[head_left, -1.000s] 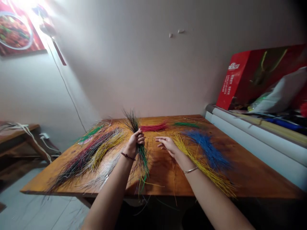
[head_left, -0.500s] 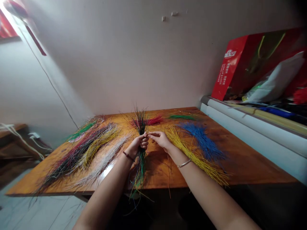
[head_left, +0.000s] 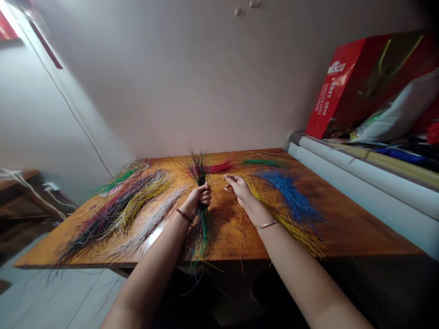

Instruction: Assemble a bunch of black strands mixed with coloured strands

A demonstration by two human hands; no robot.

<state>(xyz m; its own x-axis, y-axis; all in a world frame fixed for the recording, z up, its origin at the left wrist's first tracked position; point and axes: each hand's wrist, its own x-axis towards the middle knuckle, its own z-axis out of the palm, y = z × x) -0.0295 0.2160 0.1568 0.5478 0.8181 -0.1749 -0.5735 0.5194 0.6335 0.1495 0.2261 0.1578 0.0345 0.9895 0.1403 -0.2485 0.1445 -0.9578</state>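
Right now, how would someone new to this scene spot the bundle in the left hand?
Start at the wooden table and find the left hand over its middle, with a dark beaded bracelet at the wrist. The bundle of strands passes through that fist, dark above with green showing below. Unlike the other bundles lying on the table, it alone is gripped in a hand.

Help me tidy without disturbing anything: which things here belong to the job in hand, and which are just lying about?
Likely the job's:
strand bundle in the left hand
yellow strands by the right arm
blue strands
red strands

Likely just lying about:
red bag
white cables
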